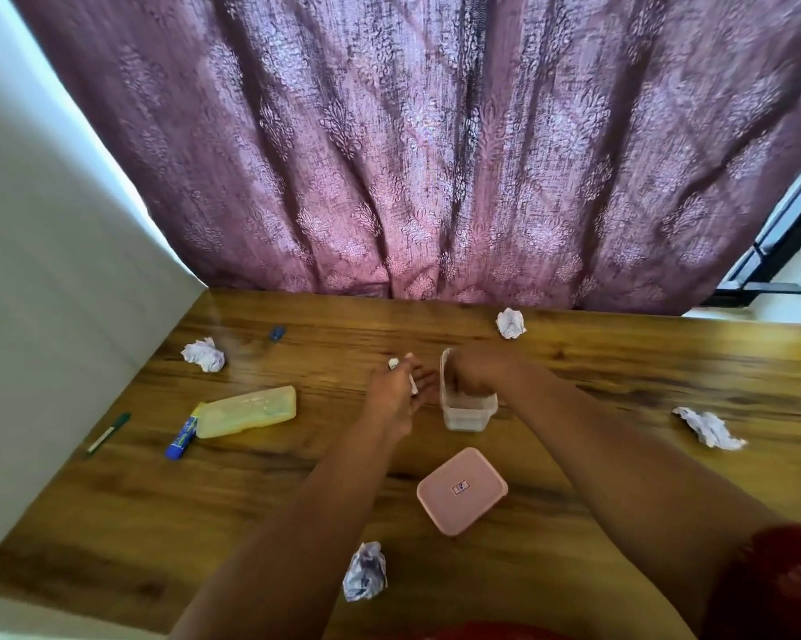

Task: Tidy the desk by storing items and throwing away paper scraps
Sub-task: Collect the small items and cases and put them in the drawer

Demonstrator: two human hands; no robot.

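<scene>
Left arm: bare forearm stretched forward and slightly rightward over the desk (574, 538), palm turned inward.
Left hand (396, 392): fingers curled round a small white stick-like item (411, 380), its white end poking out past the knuckles on the far side; what the item is cannot be told through the blur.
Right arm: bare forearm reaching forward and leftward, wrist bent down, a red sleeve (772, 588) at the upper arm.
Right hand (475, 371): dipped into the clear container (465, 411), fingers bent downward inside it; blurred, so whether they hold anything cannot be told.
Clear container: upright on the desk, just right of the left hand, lidless.
Pink lid (462, 490): flat on the desk, nearer the person than both hands, between the forearms.
Yellow case (246, 412): well left of the left hand, closed, lying flat.
Glue stick (182, 437): blue, touching the yellow case's left end.
Green pen (108, 434): further left, near the desk edge.
Blue clip (276, 333): small, far-left of the left hand.
Paper scraps: one crumpled ball far-left (203, 355), one beyond the right hand (511, 323), one well right (708, 428), one close in under the left forearm (365, 571).
</scene>
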